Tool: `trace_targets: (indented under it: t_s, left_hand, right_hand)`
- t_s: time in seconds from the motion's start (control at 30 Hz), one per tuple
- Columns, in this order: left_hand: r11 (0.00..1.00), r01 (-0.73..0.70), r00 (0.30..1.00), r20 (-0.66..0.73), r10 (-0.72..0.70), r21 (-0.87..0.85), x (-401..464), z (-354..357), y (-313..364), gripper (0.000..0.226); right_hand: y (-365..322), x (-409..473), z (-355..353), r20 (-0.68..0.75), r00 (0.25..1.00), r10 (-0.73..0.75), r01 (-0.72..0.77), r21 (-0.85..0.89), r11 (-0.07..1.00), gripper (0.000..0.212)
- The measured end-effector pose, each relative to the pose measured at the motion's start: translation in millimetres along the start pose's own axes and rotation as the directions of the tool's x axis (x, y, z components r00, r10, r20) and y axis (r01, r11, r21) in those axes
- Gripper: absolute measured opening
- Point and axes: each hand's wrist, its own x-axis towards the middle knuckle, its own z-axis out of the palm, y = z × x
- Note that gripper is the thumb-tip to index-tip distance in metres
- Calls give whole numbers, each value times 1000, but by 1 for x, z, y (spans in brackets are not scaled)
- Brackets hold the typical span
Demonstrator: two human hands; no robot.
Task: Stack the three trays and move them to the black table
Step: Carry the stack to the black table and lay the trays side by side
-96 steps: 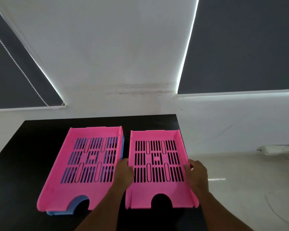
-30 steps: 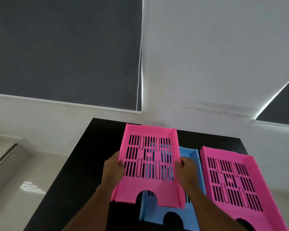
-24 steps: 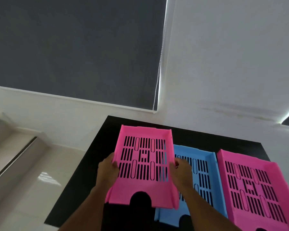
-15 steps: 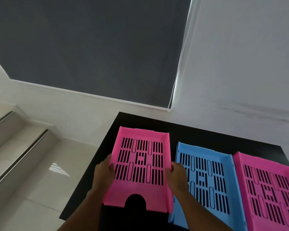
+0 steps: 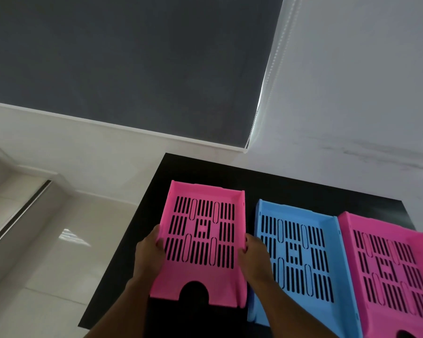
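Three slotted plastic trays lie side by side on the black table (image 5: pixel 181 176). The left pink tray (image 5: pixel 203 284) is gripped on both long sides: my left hand (image 5: pixel 150 254) holds its left wall and my right hand (image 5: pixel 253 258) its right wall. A blue tray (image 5: pixel 296 254) lies flat just right of it, partly hidden by my right forearm. A second pink tray (image 5: pixel 391 267) sits at the far right, touching the blue one and cut off by the frame edge.
The table's left edge drops to a glossy pale floor (image 5: pixel 47 252). A white wall with a dark roller blind (image 5: pixel 132 59) stands behind the table. A step or ledge (image 5: pixel 15 191) runs along the far left.
The pink tray in my hands has come off the blue tray and moved left, down toward the table beside it. The blue tray is uncovered now. The view has swung left.
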Motion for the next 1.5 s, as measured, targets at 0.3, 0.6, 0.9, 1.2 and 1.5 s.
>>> trace_targets:
  t_s: [0.3, 0.6, 0.9, 1.2, 1.5]
  left_hand:
    - [997, 74, 997, 33, -74, 14, -1, 5, -5, 29]
    - [987, -48, 998, -20, 52, 152, -5, 34, 22, 38]
    - [972, -171, 969, 205, 137, 161, -40, 117, 81, 51]
    - [985, -134, 936, 342, 89, 111, -63, 169, 105, 74]
    - [978, -134, 939, 336, 74, 159, -63, 183, 105, 81]
  right_hand:
    - [4, 1, -2, -39, 999, -14, 12, -42, 999, 15]
    - [21, -3, -45, -181, 984, -1, 6, 25, 1000, 27]
    - [76, -27, -116, -293, 942, 164, -159, 41, 986, 35]
    - [131, -43, -162, -364, 906, 215, -261, -81, 962, 40]
    - [176, -51, -174, -242, 876, 416, -435, -30, 900, 84]
